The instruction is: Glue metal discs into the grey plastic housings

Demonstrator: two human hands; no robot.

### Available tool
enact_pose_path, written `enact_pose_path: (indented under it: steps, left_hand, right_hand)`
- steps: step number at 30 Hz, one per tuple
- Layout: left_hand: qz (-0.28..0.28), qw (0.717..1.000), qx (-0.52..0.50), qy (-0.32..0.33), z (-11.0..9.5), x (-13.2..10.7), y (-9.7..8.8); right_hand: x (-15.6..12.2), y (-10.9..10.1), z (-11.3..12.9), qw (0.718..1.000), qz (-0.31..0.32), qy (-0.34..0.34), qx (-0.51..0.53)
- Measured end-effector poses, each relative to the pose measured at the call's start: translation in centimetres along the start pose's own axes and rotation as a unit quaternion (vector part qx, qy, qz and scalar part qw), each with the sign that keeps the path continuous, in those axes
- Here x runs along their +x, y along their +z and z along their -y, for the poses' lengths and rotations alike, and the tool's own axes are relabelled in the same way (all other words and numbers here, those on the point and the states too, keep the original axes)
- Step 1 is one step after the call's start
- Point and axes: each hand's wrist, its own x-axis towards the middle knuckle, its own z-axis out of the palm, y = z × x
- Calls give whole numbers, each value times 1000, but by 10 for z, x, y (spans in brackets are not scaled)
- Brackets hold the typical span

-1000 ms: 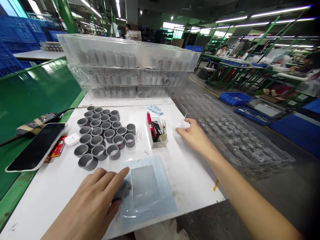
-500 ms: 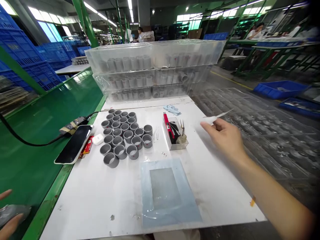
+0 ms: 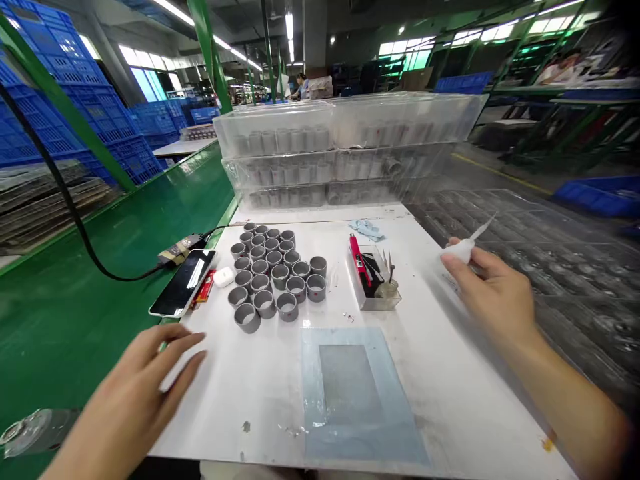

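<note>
My right hand (image 3: 493, 293) is closed round a small white squeeze bottle (image 3: 467, 245) with a thin pointed nozzle, held above the right side of the white table (image 3: 260, 387). My left hand (image 3: 135, 380) hovers open and empty over the table's left front edge, fingers stretched toward the cluster of grey plastic rings (image 3: 273, 277). A grey part wrapped in clear plastic (image 3: 30, 430) lies on the green conveyor belt (image 3: 100, 267) at the lower left. A clear blue-grey mat (image 3: 357, 393) lies flat on the table between my hands.
A small clear box (image 3: 375, 280) holds a red tool and tweezers. A phone (image 3: 184, 283) on a cable, a red pack and a white earbud case lie at the table's left edge. Stacked clear trays of grey rings (image 3: 340, 150) stand behind. Empty clear blister trays (image 3: 550, 253) lie right.
My left hand carried the wrapped grey part off the mat, left it on the green belt, and now comes back empty. My right hand picked up the white bottle and lifted it rightward.
</note>
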Motion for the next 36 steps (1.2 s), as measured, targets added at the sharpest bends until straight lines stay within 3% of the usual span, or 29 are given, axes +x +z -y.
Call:
enact_pose_path:
  steps: [3, 6, 8, 9, 11, 13, 16, 18, 19, 22, 25, 28, 32, 36]
  left_hand:
    - [0, 999, 17, 41, -37, 35, 18]
    - [-9, 999, -8, 44, -49, 45, 21]
    - [-2, 995, -97, -14, -55, 41, 16]
    - [11, 983, -167, -73, -60, 39, 13]
    - [73, 916, -325, -224, -72, 35, 9]
    - [122, 814, -460, -331, -85, 36, 10]
    - [143, 688, -598, -385, -100, 42, 22]
    - [165, 630, -654, -385, -105, 47, 31]
    - [178, 614, -670, -377, -106, 48, 35]
    - [182, 604, -684, -366, -109, 48, 41]
    - [150, 610, -680, -379, -111, 43, 42]
    - [128, 629, -673, -367, -114, 39, 41]
    - [155, 645, -660, -354, -112, 36, 41]
    - [167, 669, -636, -345, -106, 32, 45]
  right_hand:
    - [-6, 1, 3, 999, -19, -7, 45]
    - [-7, -1, 11, 994, -44, -28, 96]
    - [-9, -2, 19, 990, -74, -45, 107]
    - [-10, -2, 24, 987, -91, -54, 117]
    - [-16, -2, 36, 977, -119, -80, 157]
    - [-26, -1, 48, 961, -142, -117, 207]
    - [-46, 0, 68, 949, -145, -198, 198]
    - [-59, 1, 85, 936, -95, -283, 185]
    - [-64, 2, 94, 926, -51, -322, 191]
    - [-75, 8, 120, 892, 104, -362, 252]
    - [-80, 19, 137, 862, 200, -345, 314]
    - [-87, 28, 136, 855, 231, -317, 338]
    - [-99, 34, 122, 862, 266, -262, 342]
    - [-109, 37, 114, 857, 281, -264, 342]
